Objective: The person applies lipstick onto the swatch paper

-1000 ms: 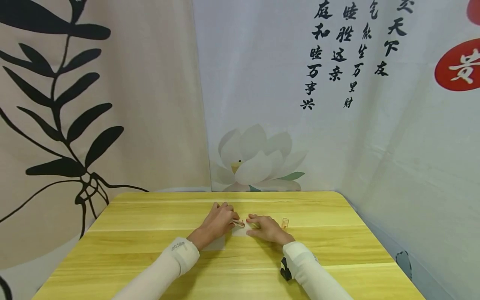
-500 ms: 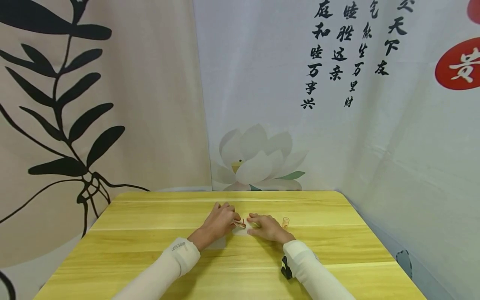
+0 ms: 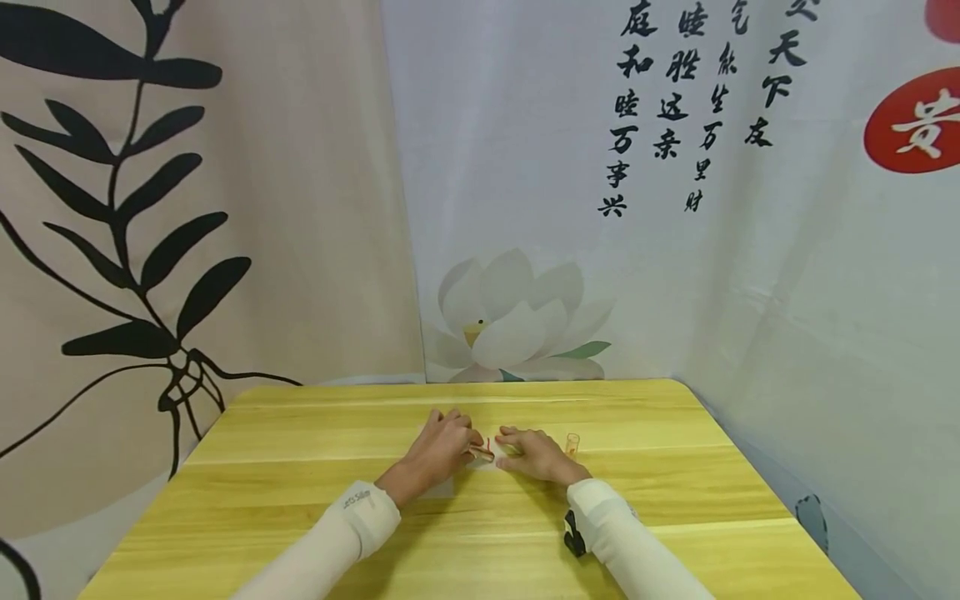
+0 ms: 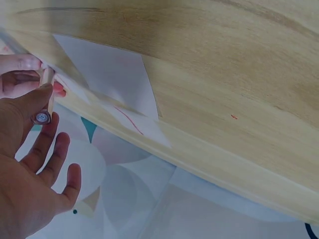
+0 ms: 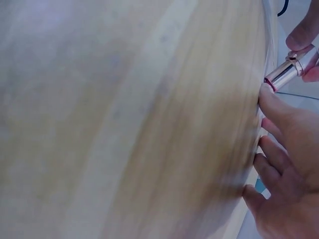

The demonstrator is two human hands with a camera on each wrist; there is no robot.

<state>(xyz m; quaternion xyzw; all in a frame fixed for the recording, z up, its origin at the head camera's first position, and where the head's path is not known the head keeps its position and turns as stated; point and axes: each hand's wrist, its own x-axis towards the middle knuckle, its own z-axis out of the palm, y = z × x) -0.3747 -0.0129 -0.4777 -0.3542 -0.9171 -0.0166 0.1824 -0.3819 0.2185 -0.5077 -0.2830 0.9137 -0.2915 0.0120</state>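
Observation:
My left hand [image 3: 438, 446] pinches a shiny rose-gold lipstick [image 4: 48, 94] between thumb and fingers, its other fingers loosely spread. The lipstick tilts, its round base toward the left wrist camera and its red end near my right fingertips. White paper [image 4: 107, 74] lies under and beside the left hand, and a thin red line [image 4: 128, 121] shows on one part of it. My right hand [image 3: 536, 457] rests at the paper's right side, thumb and forefinger spread apart, fingers fairly straight. Its fingertips are partly hidden in the left wrist view.
A small clear orange-tinted cap [image 3: 572, 444] stands on the wooden table [image 3: 645, 500], just beyond my right wrist. A tiny red mark [image 4: 234, 116] is on the wood. Behind the table's far edge hangs a printed curtain [image 3: 510, 200].
The left hand and lipstick have shifted very slightly right and toward me. The right hand stays nearly still. The head view has tilted a little.

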